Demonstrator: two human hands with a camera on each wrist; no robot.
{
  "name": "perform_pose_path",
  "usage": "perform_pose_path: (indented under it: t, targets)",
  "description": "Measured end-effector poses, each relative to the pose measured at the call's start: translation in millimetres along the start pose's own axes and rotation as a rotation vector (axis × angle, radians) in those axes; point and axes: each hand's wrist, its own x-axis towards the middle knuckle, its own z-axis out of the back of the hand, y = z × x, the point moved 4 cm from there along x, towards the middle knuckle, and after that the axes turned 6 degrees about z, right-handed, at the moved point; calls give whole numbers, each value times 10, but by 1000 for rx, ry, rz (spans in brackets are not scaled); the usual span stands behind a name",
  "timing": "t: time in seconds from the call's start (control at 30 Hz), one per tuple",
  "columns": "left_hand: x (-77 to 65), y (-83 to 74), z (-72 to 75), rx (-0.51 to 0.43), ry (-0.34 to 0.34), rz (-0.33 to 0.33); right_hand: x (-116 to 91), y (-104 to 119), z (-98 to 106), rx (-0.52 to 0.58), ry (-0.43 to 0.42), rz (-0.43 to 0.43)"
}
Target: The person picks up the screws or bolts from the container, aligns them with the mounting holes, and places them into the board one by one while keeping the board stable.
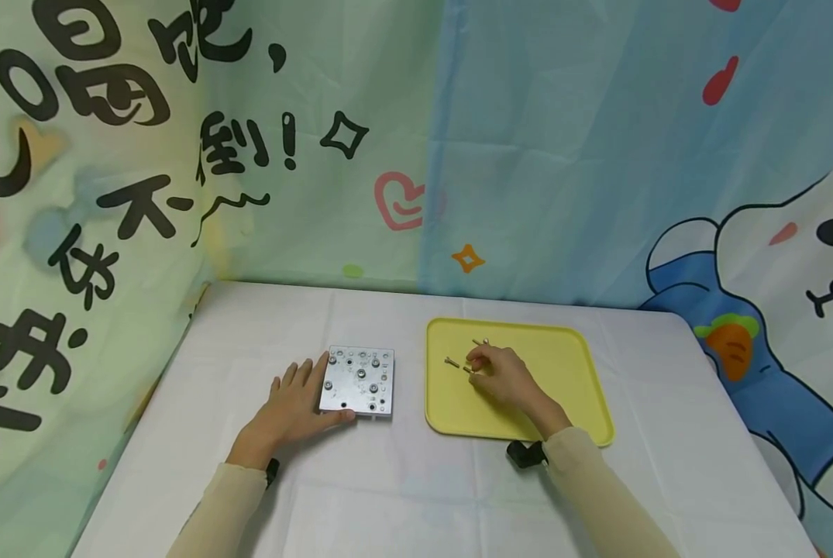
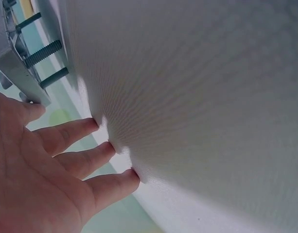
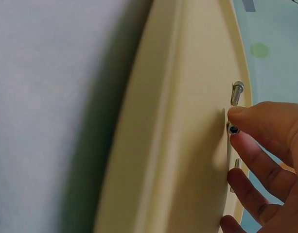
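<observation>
A square silver metal plate with several bolt heads and holes lies left of the tray. My left hand spreads along its left side, index finger at the left edge and thumb at the near corner. From below, threaded bolt shanks stick out of the plate's underside, while the other left fingertips press on the white cloth. Over the yellow tray, my right hand pinches a small socket head screw between thumb and index finger. Another screw lies just beyond the thumb.
A loose screw lies on the tray left of the right hand, with another behind it. White cloth covers the table. Printed fabric curtains stand along the table's back and left sides.
</observation>
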Motion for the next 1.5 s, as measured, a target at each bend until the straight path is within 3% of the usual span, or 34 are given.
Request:
perform_pose_path:
  t: [0.73, 1.5]
  targets:
    - [-20, -42, 44, -4, 8, 4, 14, 31, -32, -112, -7, -13]
    - [-17, -22, 23, -14, -5, 0, -26, 106, -35, 23, -36, -10]
